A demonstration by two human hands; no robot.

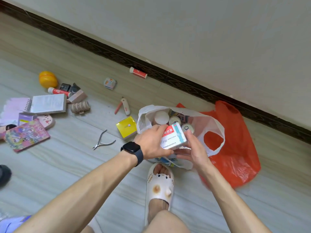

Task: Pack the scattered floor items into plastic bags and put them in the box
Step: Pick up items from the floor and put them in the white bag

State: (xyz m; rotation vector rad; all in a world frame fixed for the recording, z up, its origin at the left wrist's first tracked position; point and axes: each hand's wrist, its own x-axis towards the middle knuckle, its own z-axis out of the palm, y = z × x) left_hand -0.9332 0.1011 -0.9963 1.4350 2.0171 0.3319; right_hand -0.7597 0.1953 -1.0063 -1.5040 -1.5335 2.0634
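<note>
Fingers [159,128] of left hand [150,146] curled over carton [174,137]; right hand [193,148] pinching opposite end, thumb above, fingers beneath. Carton long axis hand to hand, held over open mouth of white bag [217,130]; drop path straight down.
</note>
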